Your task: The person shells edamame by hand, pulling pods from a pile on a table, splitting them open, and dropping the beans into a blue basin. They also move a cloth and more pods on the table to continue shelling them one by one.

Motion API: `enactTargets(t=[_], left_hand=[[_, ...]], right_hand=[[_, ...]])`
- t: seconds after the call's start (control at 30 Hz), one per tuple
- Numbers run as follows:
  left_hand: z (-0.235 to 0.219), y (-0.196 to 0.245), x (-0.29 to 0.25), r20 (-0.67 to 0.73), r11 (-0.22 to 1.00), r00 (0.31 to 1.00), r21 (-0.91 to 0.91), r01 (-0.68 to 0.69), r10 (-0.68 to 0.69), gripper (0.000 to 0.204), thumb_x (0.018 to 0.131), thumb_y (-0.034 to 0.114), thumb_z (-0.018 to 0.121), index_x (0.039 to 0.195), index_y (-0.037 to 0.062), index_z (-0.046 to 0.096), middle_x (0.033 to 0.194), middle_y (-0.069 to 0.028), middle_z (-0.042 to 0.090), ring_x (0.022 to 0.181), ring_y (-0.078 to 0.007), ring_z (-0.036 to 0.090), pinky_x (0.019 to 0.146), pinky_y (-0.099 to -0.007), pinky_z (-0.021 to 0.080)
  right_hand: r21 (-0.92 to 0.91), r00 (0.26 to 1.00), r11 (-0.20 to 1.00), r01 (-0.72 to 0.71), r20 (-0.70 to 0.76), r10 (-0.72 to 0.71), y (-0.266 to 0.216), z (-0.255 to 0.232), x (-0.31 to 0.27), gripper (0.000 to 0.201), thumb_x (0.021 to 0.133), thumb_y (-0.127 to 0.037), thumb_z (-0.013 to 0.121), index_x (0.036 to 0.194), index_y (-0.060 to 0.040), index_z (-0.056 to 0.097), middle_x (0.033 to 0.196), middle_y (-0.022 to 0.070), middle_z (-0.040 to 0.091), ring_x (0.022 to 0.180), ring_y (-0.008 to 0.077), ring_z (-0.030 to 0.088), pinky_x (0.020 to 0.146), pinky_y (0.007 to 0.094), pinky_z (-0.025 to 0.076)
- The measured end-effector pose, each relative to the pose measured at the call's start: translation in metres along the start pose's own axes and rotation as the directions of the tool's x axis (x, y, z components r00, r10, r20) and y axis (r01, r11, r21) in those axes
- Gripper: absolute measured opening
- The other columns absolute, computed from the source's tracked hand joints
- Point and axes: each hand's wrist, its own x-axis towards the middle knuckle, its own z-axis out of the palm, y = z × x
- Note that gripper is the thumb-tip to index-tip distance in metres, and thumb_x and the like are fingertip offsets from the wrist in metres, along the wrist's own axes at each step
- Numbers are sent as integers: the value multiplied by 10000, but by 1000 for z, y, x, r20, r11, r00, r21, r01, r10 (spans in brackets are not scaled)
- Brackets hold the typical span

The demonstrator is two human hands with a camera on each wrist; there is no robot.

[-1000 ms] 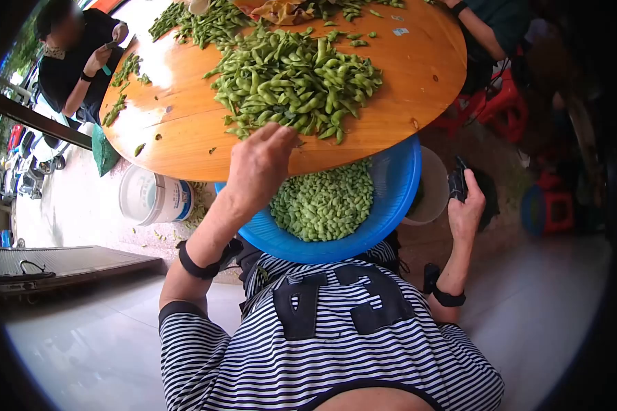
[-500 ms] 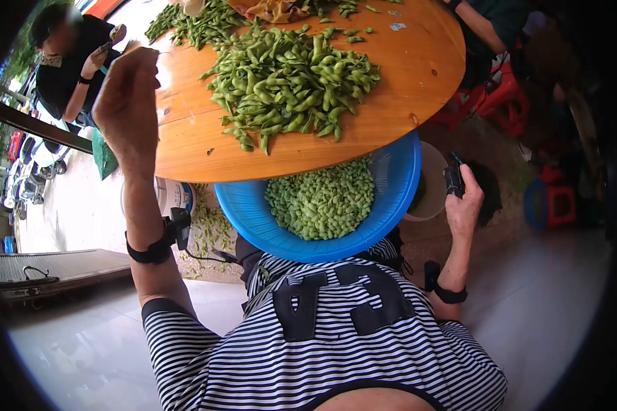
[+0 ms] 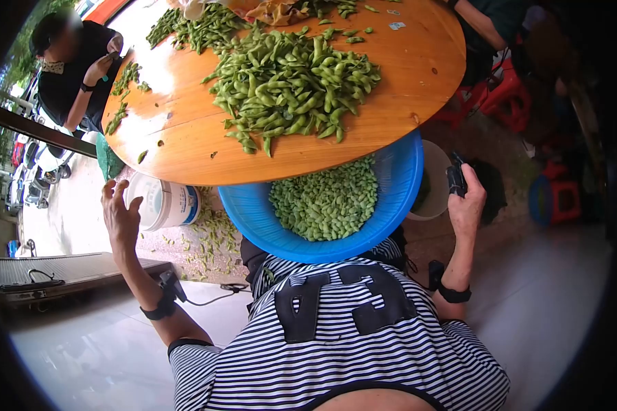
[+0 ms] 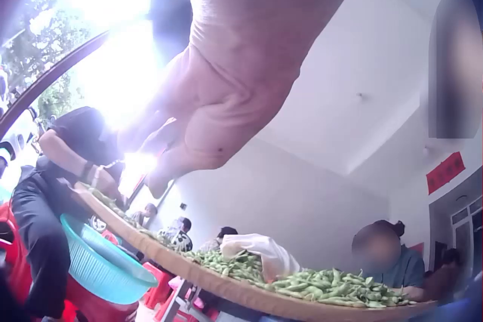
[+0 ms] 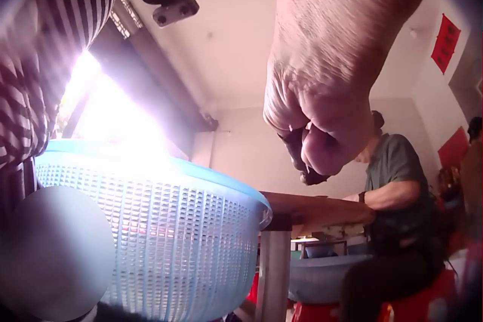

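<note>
My left hand (image 3: 121,216) is empty, fingers spread apart, held out to the left of the round table next to a white bucket (image 3: 151,204). With my right hand (image 3: 467,205) I grip a small black tool (image 3: 456,177) beside the blue basket; its full shape is hidden by the fingers. A heap of green soybean pods (image 3: 291,85) lies on the wooden table (image 3: 418,75). In my lap, partly under the table edge, the blue slatted basket (image 3: 250,240) holds many light-green beans (image 3: 322,205).
Loose pods and husks (image 3: 209,236) litter the floor at the left. A person in black (image 3: 62,75) sits across at the left, handling something small. Another person (image 5: 396,186) sits at the right. A pale bucket (image 3: 432,181) and a red stool (image 3: 504,99) stand right of the basket.
My left hand has swung from the pod heap, up and left across the table, then down beside the white bucket, its fingers spreading. The right hand stays put with the black tool.
</note>
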Motion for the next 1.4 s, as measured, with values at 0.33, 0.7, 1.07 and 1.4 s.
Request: enactTargets(t=[0.33,0.7,1.07,1.4], left_hand=[[26,182,28,-132,610,859,-652,-451,494,172,770,-36,651,926,27,688,904,-108,653,835,-281,635,738,-362,520],[50,178,34,-257,676,955,-679,-285,145,114,854,27,642,948,58,699,1014,-63,614,827,-149,634,642,-268,511],[18,120,30,133,-39,989,-991,131,-59,200,916,117,615,1052,-27,641,772,-57,614,656,-107,543,594,-219,423],[25,253,-54,461,-382,740,-650,657,490,69,875,42,640,919,-11,640,753,-73,637,641,-138,597,576,-260,487]], right_hand=[[15,999,999,47,-2,-47,-3,0,1,209,814,37,550,1021,65,563,864,178,571,779,302,568,742,309,457],[-2,999,1000,28,36,-28,-20,-1,1,199,826,32,556,1023,59,557,901,166,573,795,288,571,732,301,454],[184,995,983,17,95,-35,-20,9,-5,207,816,48,555,1022,43,573,861,128,607,742,201,575,689,276,457],[675,843,728,-120,456,-283,-98,37,-23,299,746,81,531,1038,49,586,804,71,581,704,109,536,649,227,447]])
